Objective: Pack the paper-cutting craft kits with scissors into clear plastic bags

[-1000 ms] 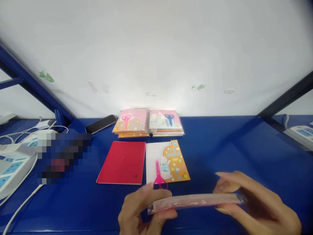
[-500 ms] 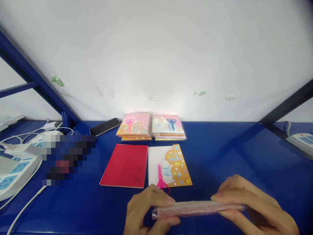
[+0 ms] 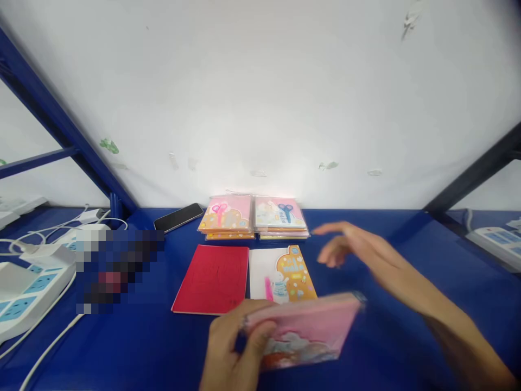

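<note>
My left hand [image 3: 240,342] grips a pink picture booklet in clear plastic wrap [image 3: 311,328] by its left end, tilted so its printed cover shows. My right hand [image 3: 345,244] is off it, fingers apart and partly curled, near the right-hand stack of wrapped booklets [image 3: 280,214]. That stack has blue scissors on top; beside it, the left-hand stack [image 3: 228,214] shows pink scissors. Before them lie a red sheet pad [image 3: 214,279] and an open orange-and-white booklet [image 3: 299,271]. Pink scissors [image 3: 268,288] on the booklet are partly hidden by the held pack.
A black phone [image 3: 179,217] lies at the back left of the blue table [image 3: 163,347]. White power strips [image 3: 40,282] with cables crowd the left side, beside a blurred-out patch. Another power strip [image 3: 494,244] is at the right. Blue frame posts slant up on both sides.
My right hand has let go of the wrapped booklet and moved up toward the back stacks. My left hand has kept hold and tipped the booklet, so its cover now faces me.
</note>
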`<state>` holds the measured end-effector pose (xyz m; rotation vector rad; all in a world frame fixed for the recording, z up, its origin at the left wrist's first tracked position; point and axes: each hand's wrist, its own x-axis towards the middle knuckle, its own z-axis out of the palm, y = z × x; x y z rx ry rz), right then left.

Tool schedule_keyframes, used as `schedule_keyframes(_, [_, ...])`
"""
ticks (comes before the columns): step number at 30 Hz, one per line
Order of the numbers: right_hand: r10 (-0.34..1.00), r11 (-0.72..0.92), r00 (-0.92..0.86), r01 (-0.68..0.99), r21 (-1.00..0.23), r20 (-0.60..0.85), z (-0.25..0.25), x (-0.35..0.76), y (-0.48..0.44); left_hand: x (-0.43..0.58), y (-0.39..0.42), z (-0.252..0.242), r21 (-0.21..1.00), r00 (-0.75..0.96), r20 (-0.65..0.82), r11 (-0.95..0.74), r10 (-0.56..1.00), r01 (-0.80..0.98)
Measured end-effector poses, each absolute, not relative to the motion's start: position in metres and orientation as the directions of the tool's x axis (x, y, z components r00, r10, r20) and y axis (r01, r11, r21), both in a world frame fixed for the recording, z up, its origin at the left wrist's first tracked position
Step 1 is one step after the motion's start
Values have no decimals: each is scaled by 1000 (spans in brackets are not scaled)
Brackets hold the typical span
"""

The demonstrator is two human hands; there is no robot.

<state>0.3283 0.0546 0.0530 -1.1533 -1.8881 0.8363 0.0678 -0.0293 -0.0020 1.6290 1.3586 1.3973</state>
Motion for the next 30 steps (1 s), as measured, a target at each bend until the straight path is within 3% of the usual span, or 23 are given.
schedule_keyframes(3, [865,343,-488,409,-846,115,52,303,96,44,-26,6,998,-292,54,-44,955,39])
schedule_keyframes(6, [836,347,-543,416,-841,76,39,273,125,12,-20,18,954,-439,-226,107,870,-279])
schedule_keyframes(8, [842,338,-531,385,-859,94,29,257,140,-9,-14,24,918,-516,-317,122,796,-376])
schedule_keyframes(13, [887,308,-443,356,-882,131,19,265,145,-38,9,37,898,-542,-309,52,782,-437])
schedule_keyframes(18, [938,347,-168,515,-784,304,27,341,104,-36,46,54,853,-472,-225,-61,853,-518])
schedule_keyframes(22, [899,346,65,502,-793,434,21,416,73,-32,82,62,818,-438,-281,-25,854,-574])
schedule_keyframes(28, [962,141,115,561,-816,246,-30,481,59,-23,133,44,908,-466,-232,17,854,-420])
schedule_keyframes(30, [974,113,82,629,-769,210,-45,483,58,-19,146,33,948,-470,-209,59,858,-313])
